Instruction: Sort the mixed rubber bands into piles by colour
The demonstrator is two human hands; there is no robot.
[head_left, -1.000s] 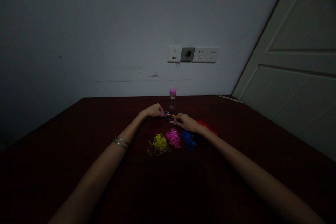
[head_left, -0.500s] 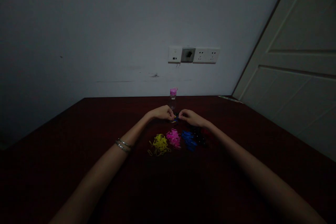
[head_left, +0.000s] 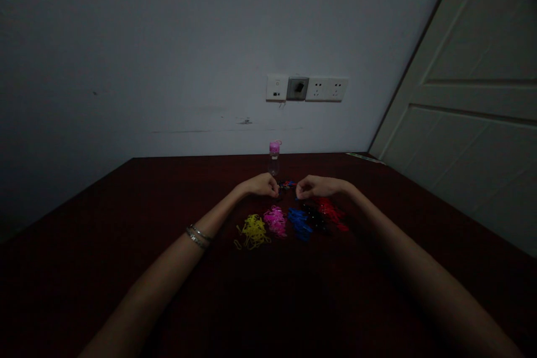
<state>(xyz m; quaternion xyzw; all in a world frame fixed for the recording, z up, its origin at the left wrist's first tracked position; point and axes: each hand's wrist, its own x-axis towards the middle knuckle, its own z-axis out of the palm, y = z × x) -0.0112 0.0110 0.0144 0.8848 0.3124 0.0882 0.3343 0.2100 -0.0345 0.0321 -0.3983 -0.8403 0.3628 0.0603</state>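
Observation:
Small mixed-colour pieces (head_left: 287,184) lie between my hands on the dark red table. My left hand (head_left: 265,184) is closed at their left edge, its fingertips pinched on something too small to name. My right hand (head_left: 309,186) is closed too, to the right, with a tiny blue bit at its fingertips. Nearer to me are piles of small loops: yellow (head_left: 254,232), pink (head_left: 276,221), blue (head_left: 299,224), black (head_left: 316,218) and red (head_left: 333,212). The red pile lies just below my right hand and wrist.
A clear bottle with a pink cap (head_left: 274,158) stands behind my hands, near the wall. Wall sockets (head_left: 326,89) are above the dark table (head_left: 188,170). A pale panelled door (head_left: 474,117) is at the right, with a thin strip (head_left: 366,158) at the table's back edge.
My right hand has moved right, away from my left hand. The red pile and the mixed-colour pieces between my hands show more now. The view has shifted slightly.

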